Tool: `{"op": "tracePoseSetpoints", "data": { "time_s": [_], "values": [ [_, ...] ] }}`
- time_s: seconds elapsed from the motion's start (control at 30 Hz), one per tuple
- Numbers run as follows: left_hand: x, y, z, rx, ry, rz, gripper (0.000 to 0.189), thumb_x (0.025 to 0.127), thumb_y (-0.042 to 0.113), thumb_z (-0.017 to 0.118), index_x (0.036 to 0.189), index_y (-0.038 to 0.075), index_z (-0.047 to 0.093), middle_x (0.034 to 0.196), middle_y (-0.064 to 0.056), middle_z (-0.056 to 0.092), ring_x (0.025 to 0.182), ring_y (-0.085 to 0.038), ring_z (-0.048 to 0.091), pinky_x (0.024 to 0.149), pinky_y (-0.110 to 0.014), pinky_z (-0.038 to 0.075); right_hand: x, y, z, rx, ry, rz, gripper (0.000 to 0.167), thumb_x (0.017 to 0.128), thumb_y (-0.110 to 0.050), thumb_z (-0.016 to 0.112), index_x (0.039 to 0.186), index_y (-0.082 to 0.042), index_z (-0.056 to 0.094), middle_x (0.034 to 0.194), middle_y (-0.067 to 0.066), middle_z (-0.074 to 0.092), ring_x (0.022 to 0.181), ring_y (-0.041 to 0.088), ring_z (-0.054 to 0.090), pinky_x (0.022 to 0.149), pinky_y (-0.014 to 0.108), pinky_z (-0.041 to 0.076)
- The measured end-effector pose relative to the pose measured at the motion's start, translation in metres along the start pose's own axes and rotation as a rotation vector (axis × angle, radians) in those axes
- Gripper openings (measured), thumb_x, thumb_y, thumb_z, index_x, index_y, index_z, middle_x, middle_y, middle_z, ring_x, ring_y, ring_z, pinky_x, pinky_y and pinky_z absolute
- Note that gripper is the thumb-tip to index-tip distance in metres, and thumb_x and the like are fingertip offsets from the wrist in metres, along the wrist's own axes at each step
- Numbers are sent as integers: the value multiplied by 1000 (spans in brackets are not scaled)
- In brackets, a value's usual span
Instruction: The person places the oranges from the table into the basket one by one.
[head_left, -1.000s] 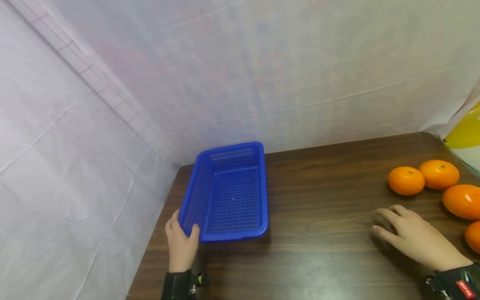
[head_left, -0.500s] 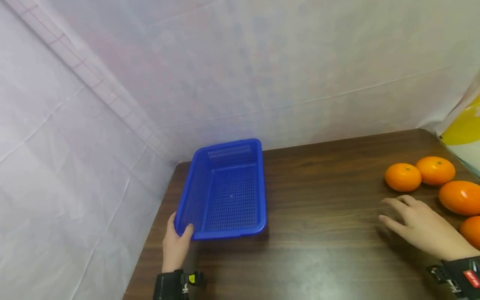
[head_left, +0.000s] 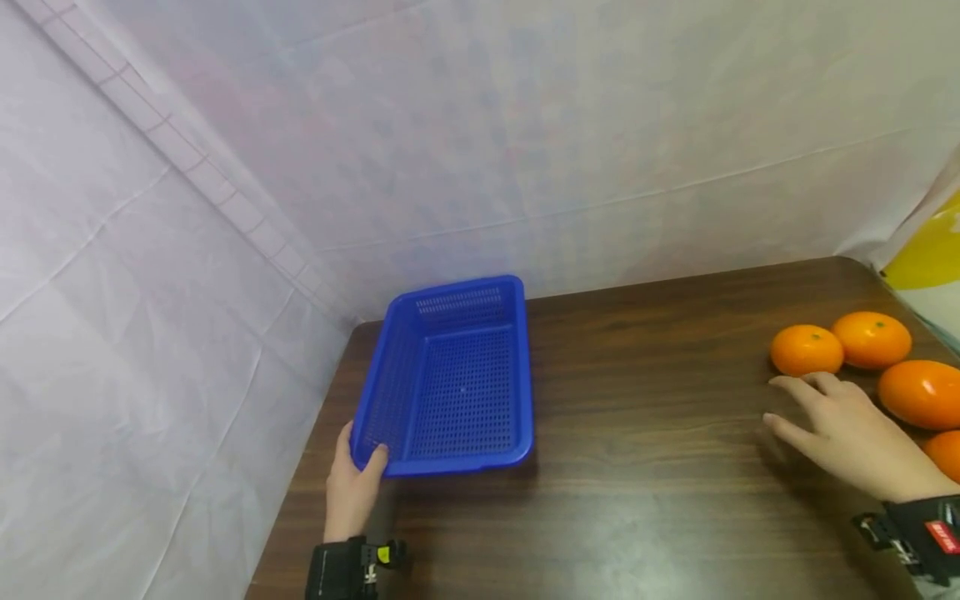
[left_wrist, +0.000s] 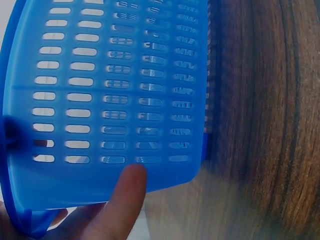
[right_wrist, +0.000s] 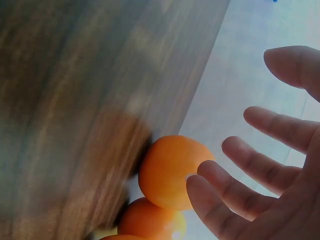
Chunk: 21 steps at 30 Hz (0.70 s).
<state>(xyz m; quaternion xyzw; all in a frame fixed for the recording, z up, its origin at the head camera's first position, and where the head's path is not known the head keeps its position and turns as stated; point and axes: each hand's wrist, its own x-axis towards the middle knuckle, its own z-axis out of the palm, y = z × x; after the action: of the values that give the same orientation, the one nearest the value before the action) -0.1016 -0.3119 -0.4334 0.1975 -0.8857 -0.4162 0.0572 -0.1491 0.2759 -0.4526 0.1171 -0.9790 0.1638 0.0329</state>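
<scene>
At the left of the table (head_left: pixel 637 517), your left hand (head_left: pixel 351 492) grips the near left corner of the blue basket (head_left: pixel 462 392), thumb inside the rim and fingers round the outside. The left wrist view shows one digit lying against the slotted wall. Whether the whole base sits flat on the tabletop you cannot tell.

As for progress, the work looks to be at an early point: the basket is steadied, but no fruit is in it, and its perforated floor shows bare from end to end. All four oranges in sight lie at the right end of the table, well apart from the basket. The near orange (head_left: pixel 806 348) and the far orange (head_left: pixel 872 339) sit side by side; the glossy orange (head_left: pixel 921 393) and the edge orange (head_left: pixel 945 454) come closer to you, the last partly behind your right wrist.

Your right hand (head_left: pixel 855 433) is at the near orange, fingers spread and slightly bent, thumb well away from them, with nothing in its grasp. Its fingertips overlap the fruit's lower edge in the head view, and you cannot tell whether they touch. Taking hold of an orange is therefore a step not yet done, and any filling of the basket remains ahead.
</scene>
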Motion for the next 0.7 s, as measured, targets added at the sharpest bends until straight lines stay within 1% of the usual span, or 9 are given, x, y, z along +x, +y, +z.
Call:
{"op": "tracePoseSetpoints", "data": {
  "time_s": [0.17,0.33,0.4,0.53,0.7],
  "values": [
    [-1,1,1,-12,-2,-14,79,100,30,54,163,12,10,161,-29,30,145,-50,35,115,-65,31,9,7,-8,-24,0,41,63,97,-40,65,135,8,49,124,44,46,99,61,54,75,69,46],
    [-2,3,2,-20,-10,-20,78,101,31,53,163,13,9,162,-28,28,145,-50,33,116,-65,31,18,17,-16,-52,7,108,72,97,-41,64,136,17,44,125,51,39,101,66,50,78,74,44],
    [-2,3,2,-22,-13,-20,78,101,31,53,163,14,9,162,-28,28,146,-50,33,116,-64,31,22,20,-19,-53,13,119,73,97,-40,63,135,19,43,124,53,39,100,67,50,79,75,44],
    [-2,3,2,-20,-5,-12,78,100,30,54,163,13,11,161,-29,30,144,-50,35,115,-65,32,27,27,-22,-54,28,128,70,97,-36,65,133,19,41,123,54,37,97,67,50,78,74,44],
    [-2,3,1,-23,-12,-19,79,100,30,54,163,13,10,161,-28,30,145,-50,35,115,-64,32,31,36,-23,-51,47,128,68,97,-35,64,134,16,39,124,55,35,96,68,49,75,74,44]
  ]
}}
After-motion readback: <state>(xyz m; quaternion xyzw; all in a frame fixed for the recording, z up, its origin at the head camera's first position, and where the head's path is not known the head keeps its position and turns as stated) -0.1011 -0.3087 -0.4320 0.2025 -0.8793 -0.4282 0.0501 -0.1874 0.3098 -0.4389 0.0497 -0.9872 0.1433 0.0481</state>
